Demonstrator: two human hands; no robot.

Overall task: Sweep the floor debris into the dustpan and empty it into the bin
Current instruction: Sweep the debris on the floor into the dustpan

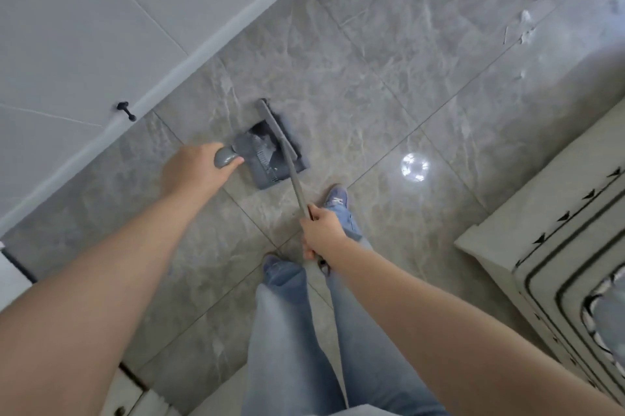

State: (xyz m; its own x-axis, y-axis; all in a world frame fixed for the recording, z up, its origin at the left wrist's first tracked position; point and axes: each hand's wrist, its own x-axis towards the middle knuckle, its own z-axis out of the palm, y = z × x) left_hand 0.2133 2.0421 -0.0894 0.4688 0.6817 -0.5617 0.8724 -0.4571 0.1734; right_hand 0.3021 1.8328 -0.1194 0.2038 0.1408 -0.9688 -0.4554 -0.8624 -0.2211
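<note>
A grey dustpan rests on the grey marble floor near the white wall. My left hand grips the top of the dustpan's upright handle. My right hand is closed around the grey broom handle, which slants down to the broom head lying across the dustpan's mouth. Dark bristles and some pale bits show inside the pan. White debris scraps lie scattered on the floor at the far upper right. No bin is in view.
White cabinet doors with a black knob run along the left. A cream ornate cabinet stands at the right. My jeans-clad legs and a blue shoe are just behind the broom. A ceiling light glares on the tiles.
</note>
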